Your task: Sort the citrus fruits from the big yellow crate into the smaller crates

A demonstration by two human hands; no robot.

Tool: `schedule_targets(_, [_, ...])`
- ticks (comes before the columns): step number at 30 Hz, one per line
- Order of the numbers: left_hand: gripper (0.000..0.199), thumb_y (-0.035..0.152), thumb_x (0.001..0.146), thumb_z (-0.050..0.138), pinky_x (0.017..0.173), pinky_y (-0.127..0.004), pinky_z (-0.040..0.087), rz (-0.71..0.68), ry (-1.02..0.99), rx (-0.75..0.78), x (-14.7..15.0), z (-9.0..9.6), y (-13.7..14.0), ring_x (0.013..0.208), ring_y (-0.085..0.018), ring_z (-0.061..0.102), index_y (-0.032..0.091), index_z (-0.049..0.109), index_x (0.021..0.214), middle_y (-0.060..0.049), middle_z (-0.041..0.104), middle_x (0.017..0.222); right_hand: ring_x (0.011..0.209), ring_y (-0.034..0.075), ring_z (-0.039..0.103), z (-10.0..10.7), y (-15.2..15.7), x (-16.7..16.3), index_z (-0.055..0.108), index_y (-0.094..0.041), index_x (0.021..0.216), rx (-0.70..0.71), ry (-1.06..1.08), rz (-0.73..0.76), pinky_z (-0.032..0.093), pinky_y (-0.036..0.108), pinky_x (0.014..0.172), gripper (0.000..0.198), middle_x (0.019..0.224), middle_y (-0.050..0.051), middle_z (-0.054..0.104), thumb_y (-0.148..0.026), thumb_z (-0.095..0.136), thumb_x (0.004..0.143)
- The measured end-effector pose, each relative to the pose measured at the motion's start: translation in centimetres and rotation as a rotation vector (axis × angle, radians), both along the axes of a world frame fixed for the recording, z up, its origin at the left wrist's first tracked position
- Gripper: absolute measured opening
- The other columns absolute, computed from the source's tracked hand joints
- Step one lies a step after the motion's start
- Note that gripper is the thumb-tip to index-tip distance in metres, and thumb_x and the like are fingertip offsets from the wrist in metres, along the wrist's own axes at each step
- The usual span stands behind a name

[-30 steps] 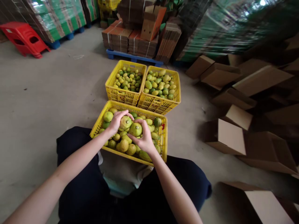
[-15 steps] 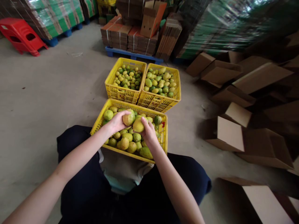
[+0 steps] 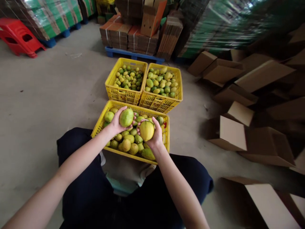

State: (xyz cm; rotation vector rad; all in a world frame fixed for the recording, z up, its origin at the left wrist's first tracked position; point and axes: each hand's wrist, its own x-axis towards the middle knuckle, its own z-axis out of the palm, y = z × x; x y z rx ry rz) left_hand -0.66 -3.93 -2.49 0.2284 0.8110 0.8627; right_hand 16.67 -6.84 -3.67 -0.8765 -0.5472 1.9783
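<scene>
My left hand (image 3: 117,122) is wrapped round a green lemon (image 3: 126,117), its palm turned up beneath the fruit. In my right hand (image 3: 156,135) lies a yellow lemon (image 3: 146,130) with a greenish top, fingers curled about it. Both fruits are held apart from each other, just above a yellow plastic crate (image 3: 100,122). Many green and yellow lemons (image 3: 126,145) fill this crate, partly hidden by my hands. The crate sits between my knees.
Beyond it stand two more yellow crates (image 3: 108,86) of lemons. Flattened cartons (image 3: 119,35) are stacked on a blue pallet (image 3: 134,56) behind. Opened cardboard boxes (image 3: 232,132) lie scattered at the right. A red stool (image 3: 21,36) stands at the far left.
My hands have moved apart, and both lemons have been turned. The left one now shows a greener side. The view has shifted slightly.
</scene>
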Motion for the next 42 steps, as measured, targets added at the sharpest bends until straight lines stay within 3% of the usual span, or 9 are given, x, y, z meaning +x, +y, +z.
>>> schedule_targets(5, [0.047, 0.054, 0.088, 0.048, 0.041, -0.028, 0.046, -0.195, 0.075, 0.284, 0.1, 0.8, -1.1, 0.047, -0.020, 0.060, 0.012, 0.069, 0.086, -0.009, 0.065, 0.060, 0.069, 0.025, 0.068, 0.5, -0.6, 0.1, 0.066, -0.021, 0.073, 0.215, -0.009, 0.075, 0.051, 0.033, 0.052, 0.034, 0.068, 0.005, 0.066, -0.054, 0.059, 0.073])
schedule_targets(9, [0.033, 0.043, 0.077, 0.064, 0.055, -0.032, 0.052, -0.270, 0.181, 0.525, -0.5, 1.5, -2.2, 0.056, -0.023, 0.065, 0.011, 0.069, 0.073, -0.013, 0.068, 0.065, 0.051, 0.020, 0.061, 0.6, -1.0, 0.3, 0.068, -0.021, 0.066, 0.325, -0.061, 0.122, 0.048, 0.034, 0.048, 0.032, 0.061, 0.003, 0.066, -0.052, 0.062, 0.068])
schedule_targets(14, [0.024, 0.035, 0.072, 0.066, 0.059, -0.034, 0.053, -0.304, 0.181, 0.539, -0.9, 1.8, -2.4, 0.060, -0.026, 0.068, 0.012, 0.071, 0.070, -0.016, 0.069, 0.067, 0.047, 0.021, 0.060, 0.7, -1.2, 0.3, 0.068, -0.021, 0.063, 0.335, -0.079, 0.156, 0.048, 0.035, 0.047, 0.032, 0.057, 0.003, 0.064, -0.053, 0.064, 0.066])
schedule_targets(20, [0.039, 0.048, 0.071, 0.067, 0.056, -0.034, 0.052, -0.320, 0.152, 0.690, -0.8, 1.4, -2.1, 0.058, -0.024, 0.064, 0.010, 0.074, 0.077, -0.014, 0.069, 0.067, 0.046, 0.020, 0.058, 0.5, -1.2, 0.2, 0.068, -0.021, 0.064, 0.333, -0.077, 0.137, 0.047, 0.034, 0.045, 0.030, 0.058, 0.003, 0.064, -0.051, 0.064, 0.067])
schedule_targets(25, [0.038, 0.047, 0.080, 0.058, 0.048, -0.032, 0.050, -0.242, 0.103, 0.379, -0.2, 1.7, -1.7, 0.051, -0.022, 0.063, 0.011, 0.071, 0.084, -0.012, 0.067, 0.065, 0.063, 0.024, 0.066, 0.9, -1.0, 0.1, 0.065, -0.022, 0.072, 0.202, -0.104, 0.117, 0.054, 0.039, 0.055, 0.046, 0.067, 0.005, 0.066, -0.067, 0.055, 0.075])
schedule_targets(28, [0.036, 0.040, 0.088, 0.048, 0.052, -0.032, 0.054, -0.013, 0.005, 0.078, 0.2, 1.1, -1.1, 0.056, -0.021, 0.066, 0.012, 0.069, 0.098, -0.010, 0.070, 0.072, 0.081, 0.029, 0.070, 1.2, -0.7, 0.0, 0.064, -0.022, 0.079, 0.065, -0.074, 0.024, 0.059, 0.044, 0.067, 0.055, 0.074, 0.007, 0.068, -0.075, 0.050, 0.076])
schedule_targets(32, [0.028, 0.034, 0.092, 0.046, 0.063, -0.035, 0.059, 0.232, -0.025, -0.149, 0.3, -0.9, 0.0, 0.068, -0.021, 0.071, 0.019, 0.067, 0.104, -0.006, 0.072, 0.079, 0.093, 0.031, 0.070, 0.8, -0.3, -0.2, 0.063, -0.022, 0.086, -0.051, 0.038, -0.083, 0.061, 0.046, 0.078, 0.049, 0.081, 0.008, 0.071, -0.069, 0.060, 0.073])
schedule_targets(37, [0.032, 0.041, 0.097, 0.042, 0.062, -0.037, 0.059, 0.220, 0.051, -0.376, 0.9, -2.2, 0.5, 0.073, -0.024, 0.072, 0.019, 0.064, 0.105, -0.009, 0.072, 0.081, 0.085, 0.025, 0.071, -0.5, 0.0, -0.4, 0.064, -0.023, 0.086, -0.059, 0.042, -0.105, 0.061, 0.043, 0.084, 0.029, 0.083, 0.005, 0.073, -0.048, 0.071, 0.073])
schedule_targets(42, [0.031, 0.040, 0.097, 0.044, 0.066, -0.038, 0.059, 0.172, 0.060, -0.337, 1.5, -1.5, -0.2, 0.080, -0.027, 0.073, 0.017, 0.064, 0.103, -0.009, 0.073, 0.080, 0.078, 0.023, 0.070, -0.6, -0.2, -0.4, 0.064, -0.025, 0.084, -0.025, -0.021, -0.118, 0.062, 0.043, 0.084, 0.024, 0.082, 0.003, 0.072, -0.045, 0.071, 0.074])
